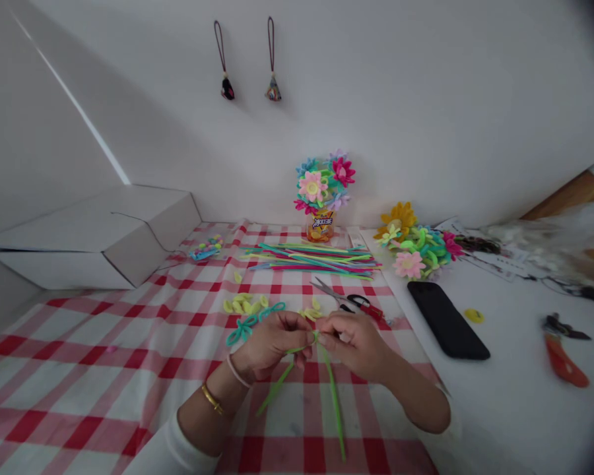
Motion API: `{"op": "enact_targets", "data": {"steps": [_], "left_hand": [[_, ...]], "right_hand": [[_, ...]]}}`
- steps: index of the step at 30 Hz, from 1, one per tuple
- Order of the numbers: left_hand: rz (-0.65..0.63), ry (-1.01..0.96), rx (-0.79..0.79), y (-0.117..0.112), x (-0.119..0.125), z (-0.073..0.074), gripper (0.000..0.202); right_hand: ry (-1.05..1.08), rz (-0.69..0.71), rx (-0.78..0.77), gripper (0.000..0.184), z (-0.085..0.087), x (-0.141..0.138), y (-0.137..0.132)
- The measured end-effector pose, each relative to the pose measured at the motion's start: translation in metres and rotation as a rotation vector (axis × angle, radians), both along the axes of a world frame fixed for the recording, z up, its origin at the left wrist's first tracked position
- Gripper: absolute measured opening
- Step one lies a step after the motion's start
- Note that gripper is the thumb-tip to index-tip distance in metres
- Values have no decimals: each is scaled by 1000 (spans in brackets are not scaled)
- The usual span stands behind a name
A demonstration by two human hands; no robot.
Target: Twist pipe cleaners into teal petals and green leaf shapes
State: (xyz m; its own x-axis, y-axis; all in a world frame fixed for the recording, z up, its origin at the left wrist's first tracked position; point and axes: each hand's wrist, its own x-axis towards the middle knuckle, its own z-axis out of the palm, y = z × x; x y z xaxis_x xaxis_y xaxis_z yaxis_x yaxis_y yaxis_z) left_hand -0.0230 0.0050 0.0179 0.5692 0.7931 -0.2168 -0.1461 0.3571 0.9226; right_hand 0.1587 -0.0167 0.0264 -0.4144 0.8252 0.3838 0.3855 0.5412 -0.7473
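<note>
Both my hands meet over the red-and-white checked cloth [79, 369], pinching green pipe cleaners [332, 396] at their top ends. My left hand [272, 343] is closed on them from the left, my right hand [354, 343] from the right. The green stems hang down toward me. A teal looped pipe-cleaner shape [250, 323] lies just behind my left hand, beside several small yellow petal pieces [245, 304]. Scissors [349, 300] with red and black handles lie just past my right hand.
A bundle of coloured pipe cleaners [317, 258] lies farther back. A jar of finished flowers [323, 198] stands by the wall, and a loose flower bunch [416, 247] lies right. A black phone [448, 320], orange pliers [564, 353] and a white box [99, 237] surround the area.
</note>
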Motion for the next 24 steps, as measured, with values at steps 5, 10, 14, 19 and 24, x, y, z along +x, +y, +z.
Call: {"op": "enact_targets", "data": {"steps": [5, 10, 14, 19, 24], "left_hand": [[38, 140, 401, -5, 2, 7, 12], [47, 79, 216, -1, 2, 4, 18], [69, -52, 40, 1, 0, 3, 21], [38, -97, -101, 0, 0, 2, 18], [17, -81, -44, -3, 2, 4, 20]], "right_hand": [[450, 98, -760, 27, -9, -7, 0], [344, 29, -546, 18, 1, -1, 2], [77, -63, 30, 20, 2, 6, 2], [-143, -39, 519, 13, 1, 9, 5], [-12, -50, 210, 20, 4, 3, -1]]}}
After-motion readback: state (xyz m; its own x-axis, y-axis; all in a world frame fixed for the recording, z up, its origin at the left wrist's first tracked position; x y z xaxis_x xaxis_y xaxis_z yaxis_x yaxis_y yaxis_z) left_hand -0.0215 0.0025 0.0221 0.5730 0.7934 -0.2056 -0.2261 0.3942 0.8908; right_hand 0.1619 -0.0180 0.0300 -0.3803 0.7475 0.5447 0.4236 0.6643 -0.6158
